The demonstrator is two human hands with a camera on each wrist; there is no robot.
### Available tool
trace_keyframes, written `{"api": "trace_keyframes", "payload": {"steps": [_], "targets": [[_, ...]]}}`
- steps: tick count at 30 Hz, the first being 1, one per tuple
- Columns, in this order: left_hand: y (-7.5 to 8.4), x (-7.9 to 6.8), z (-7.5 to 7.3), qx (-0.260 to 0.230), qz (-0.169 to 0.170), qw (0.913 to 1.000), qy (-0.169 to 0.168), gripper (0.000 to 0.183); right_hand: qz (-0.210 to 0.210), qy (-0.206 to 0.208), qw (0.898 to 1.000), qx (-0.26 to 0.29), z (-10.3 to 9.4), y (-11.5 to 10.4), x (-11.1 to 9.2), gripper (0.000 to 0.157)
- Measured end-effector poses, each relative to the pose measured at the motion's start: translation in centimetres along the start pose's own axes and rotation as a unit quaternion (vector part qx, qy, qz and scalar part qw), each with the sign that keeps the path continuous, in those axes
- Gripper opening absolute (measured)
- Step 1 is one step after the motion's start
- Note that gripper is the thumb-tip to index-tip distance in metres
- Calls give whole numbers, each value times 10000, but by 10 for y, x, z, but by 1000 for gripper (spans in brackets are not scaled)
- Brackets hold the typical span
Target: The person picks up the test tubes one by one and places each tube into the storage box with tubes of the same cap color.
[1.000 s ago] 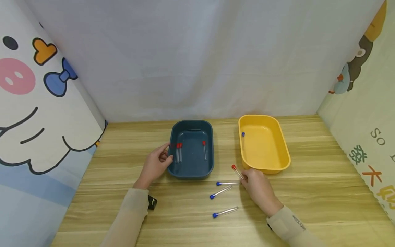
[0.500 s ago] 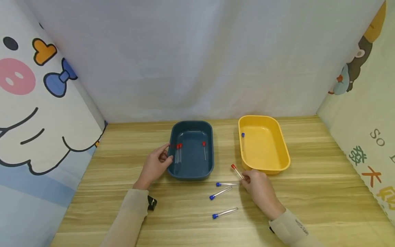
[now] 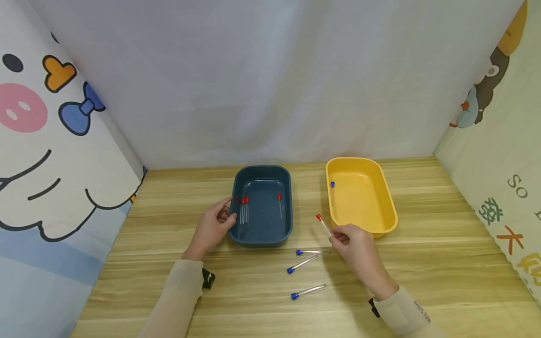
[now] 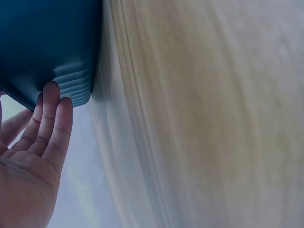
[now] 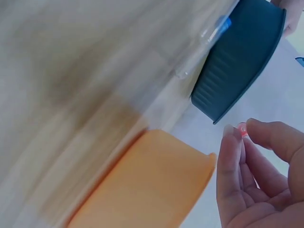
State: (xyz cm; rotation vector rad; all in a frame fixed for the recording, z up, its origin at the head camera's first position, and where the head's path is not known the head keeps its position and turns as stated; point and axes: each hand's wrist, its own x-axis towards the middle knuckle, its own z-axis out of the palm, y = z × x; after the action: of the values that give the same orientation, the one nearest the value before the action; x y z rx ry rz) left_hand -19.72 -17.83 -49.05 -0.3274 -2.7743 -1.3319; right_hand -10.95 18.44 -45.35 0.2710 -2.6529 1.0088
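My right hand [image 3: 356, 249] pinches a red-capped test tube [image 3: 324, 225] between thumb and fingertips, cap end pointing away to the upper left. It is held just in front of the yellow bin's near left corner; in the right wrist view only a bit of red [image 5: 242, 129] shows between the fingertips. My left hand [image 3: 211, 229] grips the left rim of the dark blue bin [image 3: 264, 211], thumb over the edge and fingers [image 4: 50, 111] along the outer wall. Inside that bin lie several red-capped tubes [image 3: 245, 211], two side by side at the left and one [image 3: 281, 206] at the right.
The yellow bin [image 3: 363, 197] stands at the right with one blue-capped tube [image 3: 332, 193] along its left wall. Between my hands, three blue-capped tubes lie on the wooden table [image 3: 245, 300]: one [image 3: 310, 252] at the back, one [image 3: 302, 264] slanted beside it, one [image 3: 309, 292] nearer me.
My right hand has risen slightly and moved away from me with the red-capped test tube, uncovering the end of the rear blue-capped tube. My left hand stays on the dark blue bin.
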Motion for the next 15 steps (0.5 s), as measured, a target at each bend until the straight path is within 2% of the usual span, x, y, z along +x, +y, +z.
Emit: {"api": "trace_keyframes", "payload": {"steps": [8, 15], "targets": [[1, 0, 0, 7, -2, 10000, -1, 56, -32, 69, 10000, 31, -2, -6, 13, 11], [2, 0, -1, 21, -27, 10000, -19, 56, 31, -45, 9997, 217, -2, -17, 30, 13]]}}
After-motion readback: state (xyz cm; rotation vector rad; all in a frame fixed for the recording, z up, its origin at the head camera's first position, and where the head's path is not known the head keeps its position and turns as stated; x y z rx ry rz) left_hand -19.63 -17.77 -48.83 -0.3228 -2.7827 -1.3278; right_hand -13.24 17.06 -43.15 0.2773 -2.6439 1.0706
